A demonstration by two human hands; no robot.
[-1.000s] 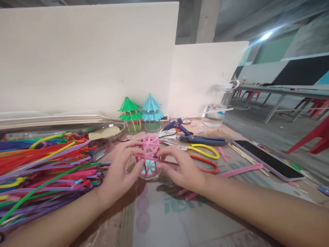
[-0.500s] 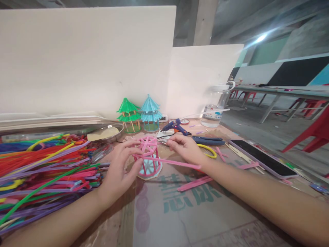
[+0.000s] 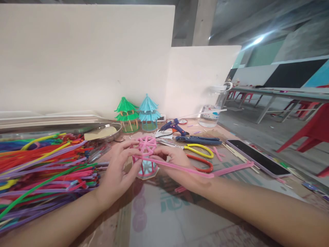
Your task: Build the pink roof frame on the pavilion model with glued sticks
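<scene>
Fingertips of left hand (image 3: 117, 171) pinched on the left side of the pink straw frame (image 3: 146, 156), thumb and forefinger closed on its ribs. Right hand (image 3: 177, 164) curled at the frame's right, fingers closed around a long pink strip (image 3: 180, 167) running off to the right across the wrist. Frame stood upright on the cardboard-covered table (image 3: 180, 219), near centre, between both hands. Judged very light, thin-ribbed, easily crushed or tipped; best held gently at rib joints or the base ring, not mid-span. Strip looked soft and bendy.

Crowded left by a heap of coloured pipe cleaners (image 3: 38, 171). Far side: green model (image 3: 125, 118), blue model (image 3: 148, 115), glue gun (image 3: 173, 126). Right: yellow-handled scissors (image 3: 199, 150), phone (image 3: 257, 157). Open room only toward the near edge.
</scene>
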